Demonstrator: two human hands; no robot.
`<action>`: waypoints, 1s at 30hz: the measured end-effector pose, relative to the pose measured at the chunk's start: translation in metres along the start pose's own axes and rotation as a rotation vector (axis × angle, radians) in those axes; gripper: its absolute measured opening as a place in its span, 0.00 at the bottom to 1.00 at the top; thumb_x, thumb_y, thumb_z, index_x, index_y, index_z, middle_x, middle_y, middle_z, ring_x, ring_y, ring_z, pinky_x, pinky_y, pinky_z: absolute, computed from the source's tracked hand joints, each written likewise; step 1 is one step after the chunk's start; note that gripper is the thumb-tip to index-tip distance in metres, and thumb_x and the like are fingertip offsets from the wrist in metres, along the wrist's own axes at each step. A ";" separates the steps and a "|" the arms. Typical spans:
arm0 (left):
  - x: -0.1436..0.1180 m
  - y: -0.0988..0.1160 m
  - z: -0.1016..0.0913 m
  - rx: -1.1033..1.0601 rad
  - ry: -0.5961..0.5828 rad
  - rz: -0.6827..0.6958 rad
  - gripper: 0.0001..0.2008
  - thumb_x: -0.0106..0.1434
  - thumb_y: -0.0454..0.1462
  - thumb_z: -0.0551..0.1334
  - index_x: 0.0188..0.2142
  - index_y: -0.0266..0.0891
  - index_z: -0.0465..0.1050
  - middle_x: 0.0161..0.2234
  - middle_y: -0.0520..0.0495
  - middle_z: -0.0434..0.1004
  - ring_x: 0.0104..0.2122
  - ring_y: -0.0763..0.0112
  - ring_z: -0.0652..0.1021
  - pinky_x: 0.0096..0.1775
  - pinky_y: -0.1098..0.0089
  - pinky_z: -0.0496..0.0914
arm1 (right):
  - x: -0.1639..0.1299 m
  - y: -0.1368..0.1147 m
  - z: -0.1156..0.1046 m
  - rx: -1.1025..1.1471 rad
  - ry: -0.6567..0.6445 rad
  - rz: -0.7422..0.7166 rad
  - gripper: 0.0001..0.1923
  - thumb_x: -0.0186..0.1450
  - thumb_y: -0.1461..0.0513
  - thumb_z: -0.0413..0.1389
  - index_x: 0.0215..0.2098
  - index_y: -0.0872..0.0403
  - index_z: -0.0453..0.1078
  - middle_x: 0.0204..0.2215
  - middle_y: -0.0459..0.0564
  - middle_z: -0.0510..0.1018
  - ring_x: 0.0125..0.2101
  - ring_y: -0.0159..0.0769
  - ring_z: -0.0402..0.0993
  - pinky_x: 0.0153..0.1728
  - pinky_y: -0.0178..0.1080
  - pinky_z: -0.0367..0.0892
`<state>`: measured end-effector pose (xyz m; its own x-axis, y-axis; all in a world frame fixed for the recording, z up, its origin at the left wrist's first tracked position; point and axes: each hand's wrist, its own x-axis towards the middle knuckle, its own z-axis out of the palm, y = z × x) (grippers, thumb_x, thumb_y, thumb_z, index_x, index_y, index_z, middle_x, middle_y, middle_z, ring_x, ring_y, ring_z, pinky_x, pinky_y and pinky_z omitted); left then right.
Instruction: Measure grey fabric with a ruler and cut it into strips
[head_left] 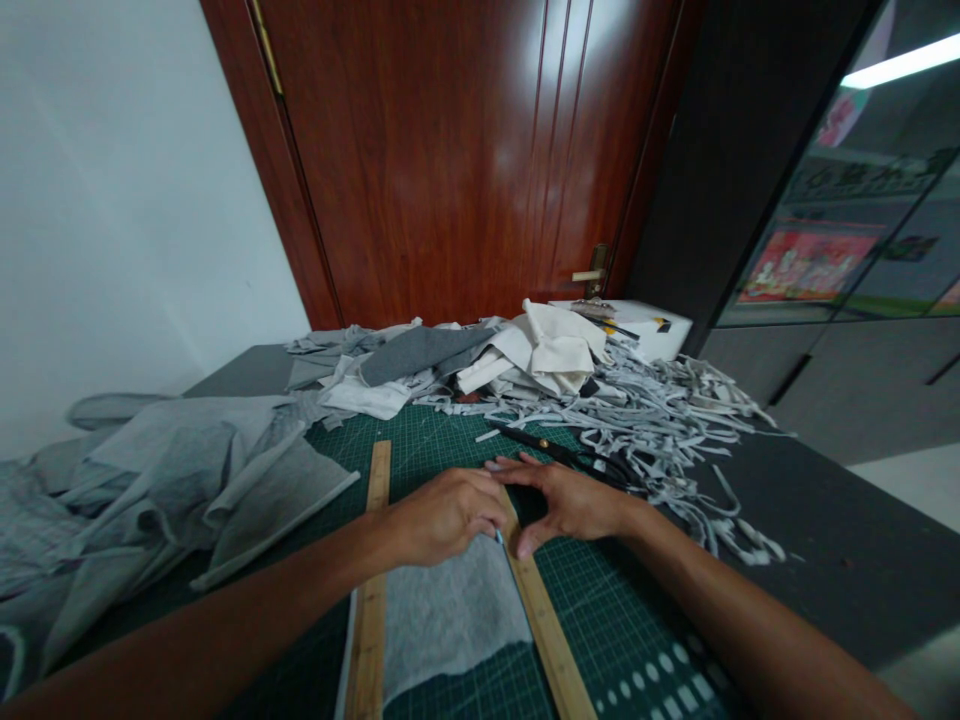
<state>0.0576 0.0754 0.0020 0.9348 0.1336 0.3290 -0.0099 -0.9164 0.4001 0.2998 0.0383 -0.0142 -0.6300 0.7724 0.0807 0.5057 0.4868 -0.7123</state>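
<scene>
My left hand (450, 515) is closed around a slim tool with a light blue tip (499, 537), most of it hidden in the fingers. Its tip meets grey fabric (454, 620) along the edge of a wooden ruler (551, 630). On that ruler rests my right hand (574, 503), thumb and fingers spread apart. A second wooden ruler (369, 640) lies over the fabric's left side, passing under my left forearm. Both rulers and the fabric lie on a green cutting mat (600, 610). Black scissors (551, 447) lie just beyond my right hand.
Crumpled grey fabric (202, 470) covers the left side. Behind the mat sits a pile of grey and cream cloth pieces (562, 345), with thin grey strips (675, 410) heaped to the right. A white box (656, 330) stands at the back, before a wooden door (450, 160).
</scene>
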 end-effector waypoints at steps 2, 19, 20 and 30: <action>0.000 -0.002 0.000 0.020 -0.001 0.005 0.14 0.69 0.25 0.58 0.35 0.42 0.79 0.34 0.48 0.82 0.41 0.63 0.81 0.47 0.63 0.73 | 0.000 0.000 0.000 -0.007 -0.002 -0.013 0.53 0.55 0.39 0.73 0.72 0.46 0.66 0.74 0.56 0.63 0.75 0.55 0.50 0.75 0.60 0.35; 0.004 -0.008 -0.002 0.045 -0.004 0.016 0.14 0.70 0.25 0.59 0.33 0.42 0.78 0.33 0.50 0.83 0.39 0.65 0.81 0.46 0.66 0.72 | 0.000 0.001 0.001 0.001 -0.004 -0.014 0.51 0.55 0.39 0.73 0.71 0.47 0.67 0.74 0.57 0.62 0.76 0.54 0.50 0.75 0.61 0.33; 0.004 -0.006 0.000 0.024 -0.018 0.038 0.15 0.69 0.24 0.59 0.34 0.42 0.79 0.33 0.50 0.83 0.40 0.65 0.81 0.47 0.65 0.72 | 0.000 0.001 0.001 0.001 0.000 -0.008 0.52 0.54 0.39 0.73 0.71 0.48 0.67 0.74 0.57 0.62 0.76 0.55 0.49 0.75 0.61 0.34; 0.003 -0.012 -0.007 0.130 0.042 0.023 0.13 0.69 0.25 0.60 0.30 0.40 0.74 0.31 0.49 0.79 0.35 0.65 0.79 0.42 0.66 0.71 | 0.000 0.002 0.001 -0.013 0.013 -0.022 0.51 0.54 0.41 0.74 0.70 0.45 0.68 0.74 0.56 0.63 0.75 0.58 0.51 0.75 0.62 0.34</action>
<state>0.0580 0.0896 0.0043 0.9193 0.1254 0.3731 0.0178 -0.9602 0.2788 0.2997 0.0387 -0.0165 -0.6331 0.7668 0.1057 0.4995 0.5091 -0.7010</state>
